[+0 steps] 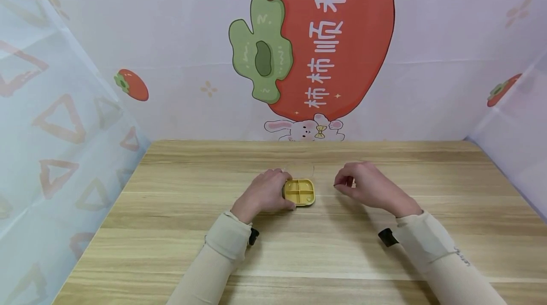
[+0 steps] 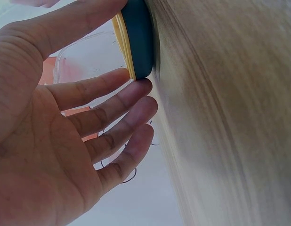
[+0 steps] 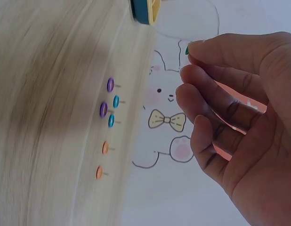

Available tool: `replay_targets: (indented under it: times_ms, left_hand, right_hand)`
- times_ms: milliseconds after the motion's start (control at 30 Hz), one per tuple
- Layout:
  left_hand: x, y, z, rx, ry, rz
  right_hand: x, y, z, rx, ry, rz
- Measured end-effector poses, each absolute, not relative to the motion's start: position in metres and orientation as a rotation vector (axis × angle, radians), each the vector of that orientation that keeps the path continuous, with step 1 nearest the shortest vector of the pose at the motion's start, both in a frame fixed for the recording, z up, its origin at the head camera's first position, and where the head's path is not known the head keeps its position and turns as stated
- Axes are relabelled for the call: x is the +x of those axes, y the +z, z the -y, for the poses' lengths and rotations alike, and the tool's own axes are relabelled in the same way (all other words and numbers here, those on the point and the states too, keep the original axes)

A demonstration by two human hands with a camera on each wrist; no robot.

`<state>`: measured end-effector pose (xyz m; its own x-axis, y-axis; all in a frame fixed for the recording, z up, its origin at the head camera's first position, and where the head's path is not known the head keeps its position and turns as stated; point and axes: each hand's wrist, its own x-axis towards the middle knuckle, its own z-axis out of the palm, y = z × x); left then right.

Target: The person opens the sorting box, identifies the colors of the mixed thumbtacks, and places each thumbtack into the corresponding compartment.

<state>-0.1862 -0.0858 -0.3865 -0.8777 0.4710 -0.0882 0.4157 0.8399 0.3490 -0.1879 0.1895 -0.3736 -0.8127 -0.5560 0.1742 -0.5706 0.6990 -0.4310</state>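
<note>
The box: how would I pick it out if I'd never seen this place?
Find the wooden table below the big red fruit print. There, the left hand grips the box. Unlike the loose purple, blue and orange pins, it is an open container, teal outside and yellow inside, split in four.

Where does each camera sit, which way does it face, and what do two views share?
Head: on the person's head, facing forward and down at the box on the table; left hand, right hand and sleeves show.
Left wrist: facing past the palm toward the box; only the left hand shows.
Right wrist: facing the pinched green piece and coloured studs; only the right hand shows.
Shared: both wrist views show the box's teal side.
</note>
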Motion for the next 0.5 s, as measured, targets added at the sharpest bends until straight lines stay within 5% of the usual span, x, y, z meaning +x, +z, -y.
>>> replay_targets:
  times_ms: [500]
  left_hand:
    - [-0.186, -0.387, 0.085, 0.669, 0.490, -2.836]
  right_hand:
    - [-0.189, -0.373, -0.160, 1.010, 0.821, 2.881]
